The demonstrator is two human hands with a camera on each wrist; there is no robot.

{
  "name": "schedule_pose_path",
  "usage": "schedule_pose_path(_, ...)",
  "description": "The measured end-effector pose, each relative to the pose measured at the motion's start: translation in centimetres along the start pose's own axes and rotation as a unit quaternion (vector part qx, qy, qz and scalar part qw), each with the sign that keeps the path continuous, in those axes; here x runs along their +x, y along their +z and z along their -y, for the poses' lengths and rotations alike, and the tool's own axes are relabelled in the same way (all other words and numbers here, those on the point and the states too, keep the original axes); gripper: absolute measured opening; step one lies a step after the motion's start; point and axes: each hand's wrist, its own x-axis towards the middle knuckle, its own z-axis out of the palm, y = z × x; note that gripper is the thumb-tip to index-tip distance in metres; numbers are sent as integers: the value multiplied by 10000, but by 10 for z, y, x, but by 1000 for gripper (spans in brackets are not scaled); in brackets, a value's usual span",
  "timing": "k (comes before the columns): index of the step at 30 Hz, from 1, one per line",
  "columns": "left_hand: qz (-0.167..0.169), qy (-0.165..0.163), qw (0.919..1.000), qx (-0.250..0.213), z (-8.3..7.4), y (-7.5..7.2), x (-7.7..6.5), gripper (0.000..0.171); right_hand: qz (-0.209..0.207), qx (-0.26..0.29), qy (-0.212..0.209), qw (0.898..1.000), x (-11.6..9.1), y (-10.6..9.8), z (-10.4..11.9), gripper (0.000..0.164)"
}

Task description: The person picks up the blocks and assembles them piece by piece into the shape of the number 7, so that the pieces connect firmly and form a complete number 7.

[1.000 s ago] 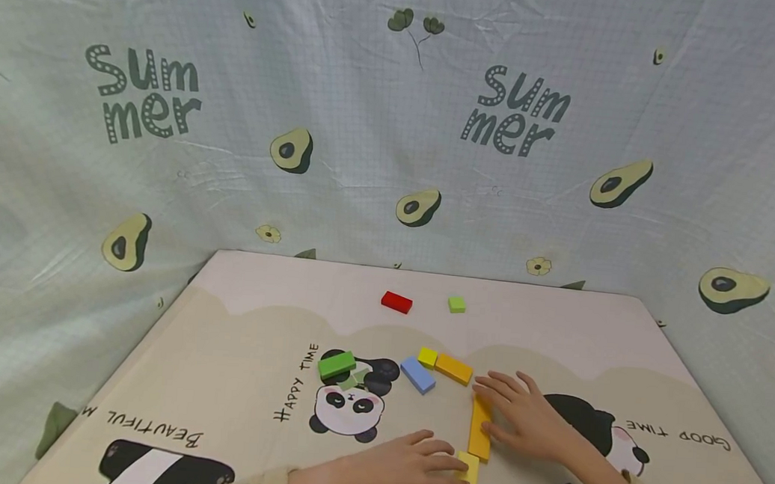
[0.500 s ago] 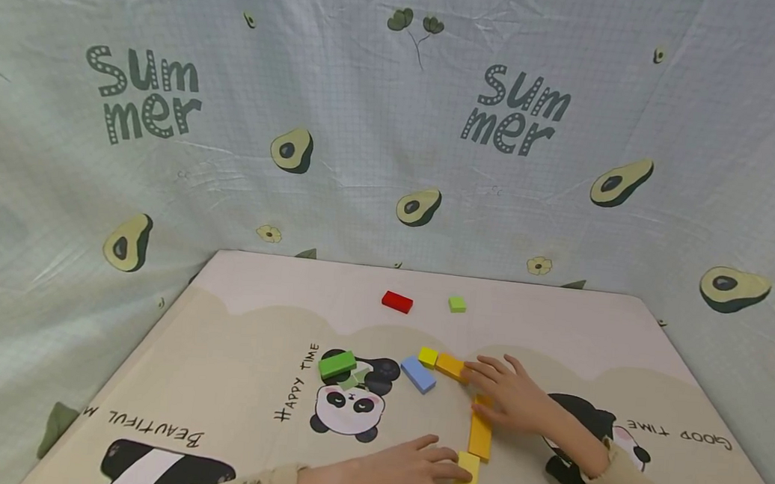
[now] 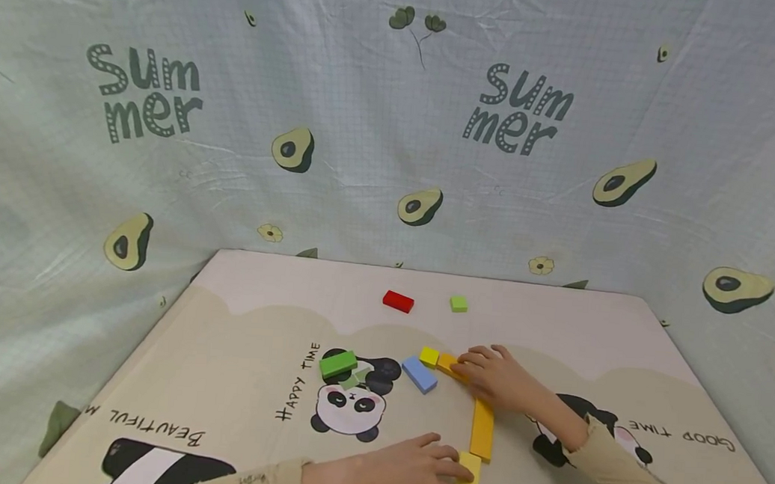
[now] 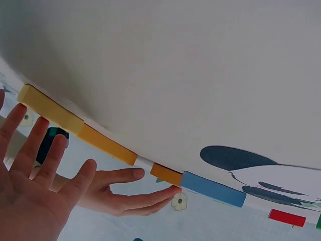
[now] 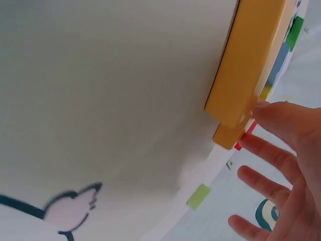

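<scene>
My left hand [image 3: 405,472] lies low in the head view, fingertips touching the left side and top of a pale yellow block [image 3: 470,462]. In the left wrist view its fingers spread out beside that block. A long orange block [image 3: 482,432] continues the line from the yellow one. Farther up, my right hand [image 3: 501,381] touches a second orange block [image 3: 445,361] with its fingers, partly covering it. Its thumb is by the end of the long orange block in the right wrist view. A small bright yellow cube [image 3: 429,357] and a blue block [image 3: 419,374] sit beside the second orange block.
A green block [image 3: 338,364] lies on the printed panda to the left. Toward the back edge of the table [image 3: 277,275] are a red block [image 3: 398,301] and a small light green block [image 3: 459,304]. A patterned curtain [image 3: 343,104] hangs behind.
My right hand has moved up and left, from the long orange block to the second orange block. The left hand has shifted slightly right at the pale yellow block.
</scene>
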Motion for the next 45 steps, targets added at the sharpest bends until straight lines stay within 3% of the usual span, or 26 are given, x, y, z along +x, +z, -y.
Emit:
schedule_pose_path(9, -146, 113, 9994, 307, 3, -2, 5, 39, -155, 243, -303, 9991, 12, -5, -7, 36)
schedule_pose_path(20, -167, 30, 9991, 378, 4, 2, 7, 37, 582, 962, 45, 9937, 14, -5, -4, 60)
schedule_pose_path(24, -152, -13, 9993, 328, 5, 2, 7, 37, 784, 1009, 265, 9915, 17, -5, -2, 65)
schedule_pose_path(31, -135, 14, 9995, 299, 5, 2, 7, 38, 986, 1016, 291, 9895, 19, -6, -1, 70)
schedule_pose_path(45, -149, 25, 9991, 384, 6, 3, 7, 40, 826, 1007, 115, 9914, 17, -6, -8, 61)
